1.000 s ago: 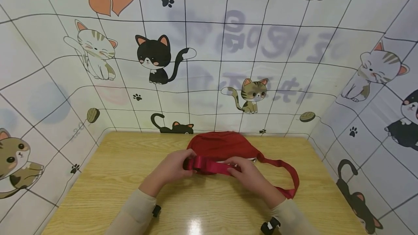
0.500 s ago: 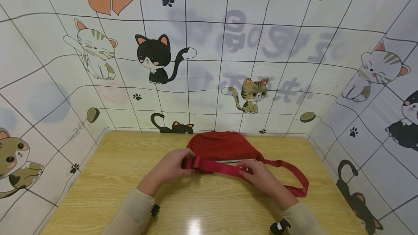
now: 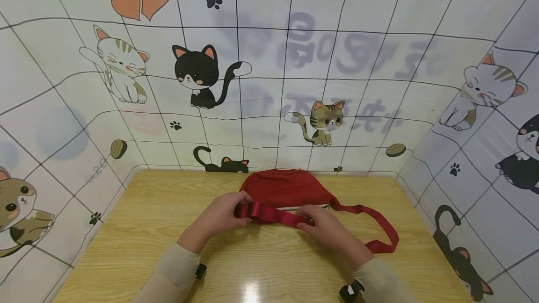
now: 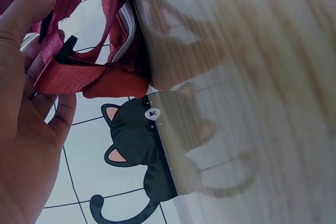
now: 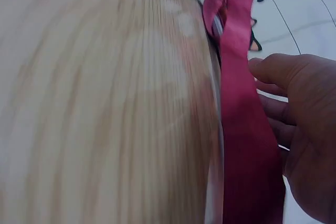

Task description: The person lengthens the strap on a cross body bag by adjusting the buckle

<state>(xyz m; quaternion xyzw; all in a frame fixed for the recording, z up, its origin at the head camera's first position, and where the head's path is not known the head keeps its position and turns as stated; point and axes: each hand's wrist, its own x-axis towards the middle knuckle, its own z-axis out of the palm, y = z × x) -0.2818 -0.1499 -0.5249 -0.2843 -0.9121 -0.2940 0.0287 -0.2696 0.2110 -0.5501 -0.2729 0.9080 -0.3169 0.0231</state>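
Observation:
A red waist bag with a pale zipper lies at the back of the wooden table. Its crimson webbing strap crosses in front of the bag between the two hands. My left hand pinches the strap by the bag's left end. In the left wrist view, the thumb presses at a black plastic adjuster, and strap loops hang around it. My right hand holds the strap farther right, thumb at its edge and fingers behind it in the right wrist view.
The strap's remaining length curves over the table to the right of the bag. A white cat-printed sheet stands behind and along both sides. Each sleeve has a black wrist device at its cuff.
My right hand slid right along the strap, then came back left part of the way. The strap's right loop now reaches farther right. My left hand stays nearly still.

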